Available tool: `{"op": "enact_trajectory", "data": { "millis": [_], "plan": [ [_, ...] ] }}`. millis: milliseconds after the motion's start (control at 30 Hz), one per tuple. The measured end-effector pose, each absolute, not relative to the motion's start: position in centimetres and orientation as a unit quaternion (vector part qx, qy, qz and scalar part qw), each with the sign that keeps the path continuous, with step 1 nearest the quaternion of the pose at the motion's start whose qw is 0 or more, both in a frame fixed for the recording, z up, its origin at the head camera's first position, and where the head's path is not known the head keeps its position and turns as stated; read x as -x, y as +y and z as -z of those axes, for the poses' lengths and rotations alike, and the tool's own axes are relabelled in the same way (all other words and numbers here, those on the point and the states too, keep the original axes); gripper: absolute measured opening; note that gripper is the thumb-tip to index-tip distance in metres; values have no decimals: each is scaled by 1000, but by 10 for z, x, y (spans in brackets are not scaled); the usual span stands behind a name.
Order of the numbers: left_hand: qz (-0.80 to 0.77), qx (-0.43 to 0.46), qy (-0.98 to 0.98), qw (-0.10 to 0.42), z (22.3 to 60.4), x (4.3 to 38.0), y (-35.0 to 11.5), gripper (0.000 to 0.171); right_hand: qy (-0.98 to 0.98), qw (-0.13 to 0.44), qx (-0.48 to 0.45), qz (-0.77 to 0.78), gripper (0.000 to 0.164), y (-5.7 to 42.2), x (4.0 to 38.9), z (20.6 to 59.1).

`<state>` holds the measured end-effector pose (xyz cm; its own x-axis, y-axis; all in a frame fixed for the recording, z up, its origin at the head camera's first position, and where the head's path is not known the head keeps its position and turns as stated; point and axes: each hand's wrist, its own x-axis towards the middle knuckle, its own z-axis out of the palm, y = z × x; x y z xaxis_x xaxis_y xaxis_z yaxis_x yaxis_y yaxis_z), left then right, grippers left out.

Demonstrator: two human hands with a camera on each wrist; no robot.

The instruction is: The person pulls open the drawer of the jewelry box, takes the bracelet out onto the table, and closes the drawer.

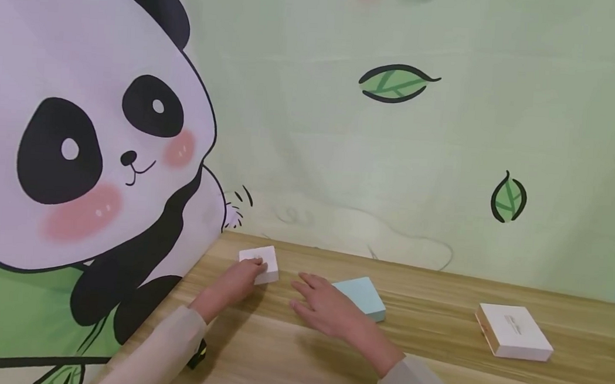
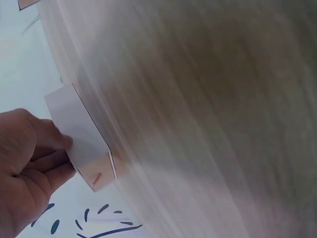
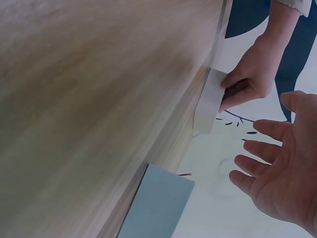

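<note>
At the far left of the table, a small white box [image 1: 267, 276] lies flat under my left hand [image 1: 235, 287]. My left hand grips the box from above, with bent fingers at its top and side in the left wrist view; part of the grip is hidden. My right hand [image 1: 327, 308] hovers in front of a light blue box [image 1: 367, 298], fingers spread and nothing in them. In the right wrist view, the palm [image 3: 292, 173] faces the camera, apart from both the blue box [image 3: 158, 203] and the white box [image 3: 210, 101].
A larger white box [image 1: 516, 331] with printing on its lid lies at the right on the wooden table [image 1: 434, 370]. Behind the table hangs a pale green backdrop [image 1: 311, 127] with a panda and leaves. A dark object [image 1: 198, 355] shows beside the left sleeve.
</note>
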<state>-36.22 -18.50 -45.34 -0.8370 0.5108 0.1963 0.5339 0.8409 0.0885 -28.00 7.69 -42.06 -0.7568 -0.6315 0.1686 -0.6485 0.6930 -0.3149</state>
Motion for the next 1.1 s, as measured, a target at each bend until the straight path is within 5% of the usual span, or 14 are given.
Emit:
{"op": "enact_trajectory", "data": {
  "millis": [400,667,1100],
  "plan": [
    [74,258,-950,157,450,360,-178,4,-918,15,-345,-192,55,79,282,419],
    [56,138,-986,71,447,364,-162,60,-924,18,-347,-161,57,74,285,415],
    [22,143,-989,23,460,361,-161,68,-936,0,-324,-136,58,66,291,416]
  ]
}}
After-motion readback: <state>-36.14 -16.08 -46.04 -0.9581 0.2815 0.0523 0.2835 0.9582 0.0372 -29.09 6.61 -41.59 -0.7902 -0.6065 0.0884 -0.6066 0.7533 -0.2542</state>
